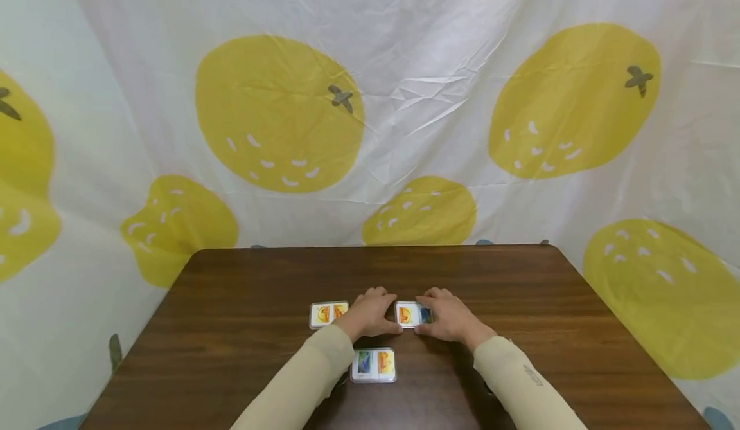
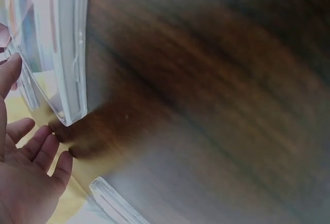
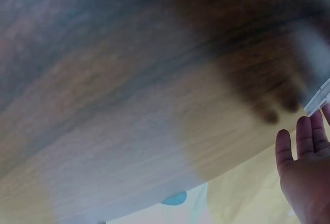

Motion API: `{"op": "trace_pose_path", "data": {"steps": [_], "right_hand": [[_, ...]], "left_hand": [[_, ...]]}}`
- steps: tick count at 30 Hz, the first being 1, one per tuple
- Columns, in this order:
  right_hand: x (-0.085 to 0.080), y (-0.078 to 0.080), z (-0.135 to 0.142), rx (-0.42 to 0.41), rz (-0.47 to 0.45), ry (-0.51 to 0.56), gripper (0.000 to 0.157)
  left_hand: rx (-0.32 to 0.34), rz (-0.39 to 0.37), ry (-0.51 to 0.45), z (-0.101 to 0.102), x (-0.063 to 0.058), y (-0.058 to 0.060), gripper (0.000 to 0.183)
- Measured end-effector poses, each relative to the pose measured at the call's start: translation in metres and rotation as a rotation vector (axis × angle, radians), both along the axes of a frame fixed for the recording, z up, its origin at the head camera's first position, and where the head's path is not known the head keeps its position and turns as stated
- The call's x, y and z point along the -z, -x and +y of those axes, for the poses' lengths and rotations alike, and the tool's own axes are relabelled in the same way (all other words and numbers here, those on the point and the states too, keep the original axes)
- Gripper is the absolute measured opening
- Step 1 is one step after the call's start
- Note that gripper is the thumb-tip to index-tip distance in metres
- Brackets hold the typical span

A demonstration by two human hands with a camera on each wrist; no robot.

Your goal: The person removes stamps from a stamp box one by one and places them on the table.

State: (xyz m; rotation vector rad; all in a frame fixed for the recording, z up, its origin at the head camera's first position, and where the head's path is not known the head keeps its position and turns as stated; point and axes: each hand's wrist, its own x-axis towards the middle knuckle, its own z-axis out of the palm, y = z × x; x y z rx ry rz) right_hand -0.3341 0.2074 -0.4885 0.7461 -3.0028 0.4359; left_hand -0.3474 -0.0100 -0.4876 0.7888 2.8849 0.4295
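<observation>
Three flat clear plastic cases, each with colourful printed panels, lie on the brown wooden table. My right hand (image 1: 451,316) holds the right end of one case (image 1: 406,315), thumb on the near side and fingers on the far side. At its left end is my left hand (image 1: 370,312), thumb and fingers spread apart; whether they touch it is hard to tell. Just left of that hand lies a second case (image 1: 324,314), partly hidden by it. The third case (image 1: 373,365) lies closer to me, beside my left sleeve. In the right wrist view, fingertips meet a case corner (image 3: 318,99).
The table (image 1: 260,276) has a dark wood-grain top with rounded far corners. Behind it hangs a white cloth (image 1: 405,18) printed with large yellow fruit, which also runs along both sides.
</observation>
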Motion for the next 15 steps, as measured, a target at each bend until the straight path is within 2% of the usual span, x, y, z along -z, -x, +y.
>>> {"op": "trace_pose_path", "data": {"steps": [5, 15], "right_hand": [[-0.0011, 0.0018, -0.0014, -0.012, 0.014, -0.023, 0.061], [-0.003, 0.0044, -0.0054, -0.028, -0.005, -0.043, 0.061]], "left_hand": [[0.011, 0.038, 0.042, 0.0016, 0.0007, -0.0002, 0.073], [0.005, 0.041, 0.062, 0.0031, 0.0021, -0.0023, 0.062]]}}
